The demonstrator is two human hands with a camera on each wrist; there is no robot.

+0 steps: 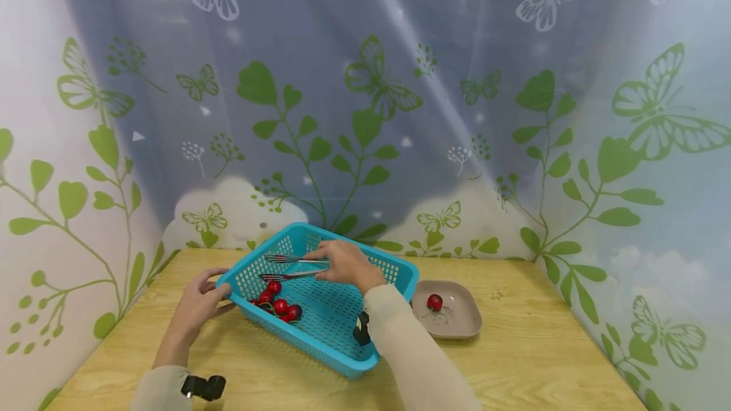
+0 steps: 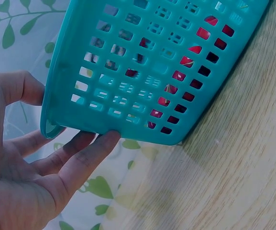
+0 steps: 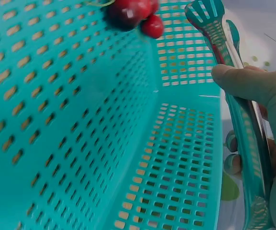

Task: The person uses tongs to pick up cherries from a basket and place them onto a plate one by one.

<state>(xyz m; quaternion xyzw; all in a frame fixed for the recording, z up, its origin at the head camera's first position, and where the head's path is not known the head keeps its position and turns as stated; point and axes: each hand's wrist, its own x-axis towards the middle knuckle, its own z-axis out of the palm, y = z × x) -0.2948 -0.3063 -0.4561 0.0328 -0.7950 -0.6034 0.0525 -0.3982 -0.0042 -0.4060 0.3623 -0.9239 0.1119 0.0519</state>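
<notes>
My left hand (image 1: pixel 201 302) grips the left corner of a blue plastic basket (image 1: pixel 337 360); in the left wrist view the thumb lies over the rim and fingers touch the outer wall. Metal tongs (image 1: pixel 297 274) with slotted ends are in my right hand (image 1: pixel 346 263), over the inside of the basket. The two ends of the tongs stand apart with nothing between them. Red cherries (image 1: pixel 280 306) lie together at the basket's left end, below the tongs. Seen from the right wrist, the thumb presses along one arm of the tongs (image 3: pixel 240 96).
A beige square dish (image 1: pixel 465 319) with one cherry (image 1: pixel 434 302) in it stands right of the basket. Both rest on a wood-grain table (image 1: pixel 525 360). A printed curtain (image 1: pixel 320 163) hangs behind and at the sides.
</notes>
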